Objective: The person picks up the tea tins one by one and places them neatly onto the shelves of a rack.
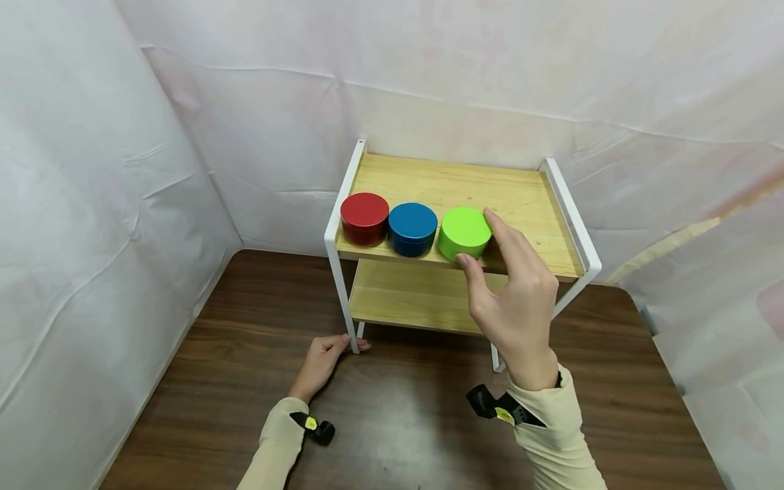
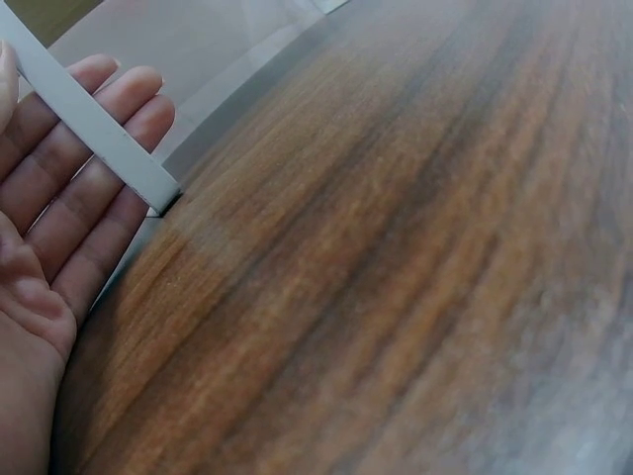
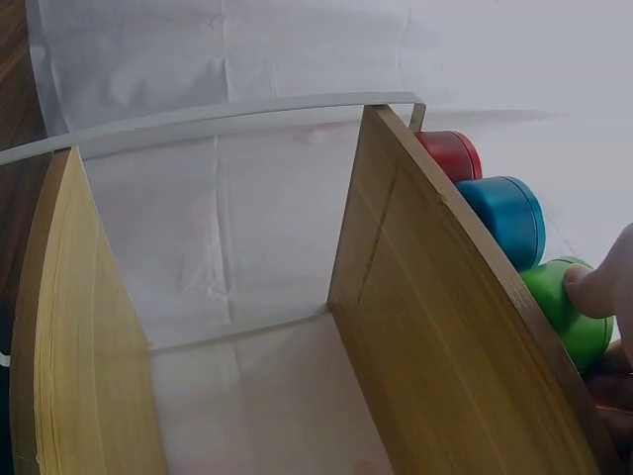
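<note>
On the top board of a small two-tier shelf [image 1: 465, 177], three round lidded tins stand in a row along the front edge. The red tin [image 1: 365, 218] is leftmost, close beside the blue tin [image 1: 413, 229]. My right hand [image 1: 514, 292] holds the green tin [image 1: 464, 233] at the right end, thumb on its front and fingers at its far right side; the right wrist view shows the thumb against it. Low at the left, my left hand [image 1: 326, 357] grips the shelf's white front leg [image 2: 109, 139] near its foot, thumb in front and extended fingers behind.
The shelf stands on a dark wooden table [image 1: 392, 422]. Its lower board [image 1: 416, 292] lies beneath the tins, and white side rails [image 1: 572, 218] rise along the top board. Pale sheeting [image 1: 245, 122] hangs behind and at both sides.
</note>
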Demonstrator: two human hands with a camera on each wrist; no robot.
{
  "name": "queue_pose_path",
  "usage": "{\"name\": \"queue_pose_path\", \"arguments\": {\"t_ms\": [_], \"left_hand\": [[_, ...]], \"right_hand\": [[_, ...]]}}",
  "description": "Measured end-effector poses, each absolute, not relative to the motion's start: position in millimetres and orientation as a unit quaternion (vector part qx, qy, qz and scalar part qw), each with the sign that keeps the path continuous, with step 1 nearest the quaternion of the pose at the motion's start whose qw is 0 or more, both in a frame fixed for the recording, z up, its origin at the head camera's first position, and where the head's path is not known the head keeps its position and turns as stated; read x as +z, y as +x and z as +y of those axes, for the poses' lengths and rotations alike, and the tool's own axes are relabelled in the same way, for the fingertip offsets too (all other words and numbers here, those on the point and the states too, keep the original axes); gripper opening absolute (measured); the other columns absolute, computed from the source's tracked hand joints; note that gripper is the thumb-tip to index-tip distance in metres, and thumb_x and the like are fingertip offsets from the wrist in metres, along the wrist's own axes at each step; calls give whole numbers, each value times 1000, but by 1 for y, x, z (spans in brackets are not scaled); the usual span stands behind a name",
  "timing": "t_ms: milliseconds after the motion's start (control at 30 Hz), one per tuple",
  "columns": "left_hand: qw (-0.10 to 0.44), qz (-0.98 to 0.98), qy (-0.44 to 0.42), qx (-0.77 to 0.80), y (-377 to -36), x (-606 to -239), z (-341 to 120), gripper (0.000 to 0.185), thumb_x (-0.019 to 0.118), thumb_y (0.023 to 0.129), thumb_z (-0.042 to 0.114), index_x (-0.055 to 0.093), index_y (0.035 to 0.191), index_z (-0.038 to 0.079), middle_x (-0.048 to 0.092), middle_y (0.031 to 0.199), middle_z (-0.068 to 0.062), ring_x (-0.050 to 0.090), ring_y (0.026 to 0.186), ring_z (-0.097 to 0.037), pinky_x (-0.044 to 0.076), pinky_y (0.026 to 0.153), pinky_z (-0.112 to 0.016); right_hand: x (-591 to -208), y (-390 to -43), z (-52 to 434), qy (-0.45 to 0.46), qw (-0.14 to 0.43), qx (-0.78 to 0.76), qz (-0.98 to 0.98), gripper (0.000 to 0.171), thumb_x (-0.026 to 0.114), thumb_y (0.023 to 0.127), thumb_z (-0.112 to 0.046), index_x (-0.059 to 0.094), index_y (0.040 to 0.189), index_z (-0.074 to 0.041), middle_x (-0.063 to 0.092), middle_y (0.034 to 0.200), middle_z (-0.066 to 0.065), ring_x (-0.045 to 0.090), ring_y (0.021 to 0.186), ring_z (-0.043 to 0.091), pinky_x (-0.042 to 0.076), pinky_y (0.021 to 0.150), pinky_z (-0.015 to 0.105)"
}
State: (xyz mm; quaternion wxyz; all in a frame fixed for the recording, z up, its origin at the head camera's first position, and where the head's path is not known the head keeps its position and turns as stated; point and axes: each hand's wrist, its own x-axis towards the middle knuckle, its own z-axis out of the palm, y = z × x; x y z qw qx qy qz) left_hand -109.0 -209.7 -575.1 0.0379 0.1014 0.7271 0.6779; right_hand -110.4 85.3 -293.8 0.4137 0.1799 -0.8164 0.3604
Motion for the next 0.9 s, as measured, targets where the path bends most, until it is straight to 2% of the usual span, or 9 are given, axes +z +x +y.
{"name": "queue_pose_path", "arguments": {"t_ms": [333,900], "left_hand": [[29,729,114,674,-111,-579,-211,41,49,114,28,83,112,4,81,114,-13,74,118,-11,52,104,-18],[31,724,115,679,-109,-577,-213,41,49,114,26,83,111,3,81,114,-14,74,118,-14,52,103,-19]], "right_hand": [[-294,-109,85,173,400,333,-836,57,78,96,-23,62,147,-4,72,134,19,70,124,33,55,104,52],[-296,-110,81,160,408,340,-832,57,77,96,-23,61,148,-5,72,135,20,69,125,36,53,106,55]]}}
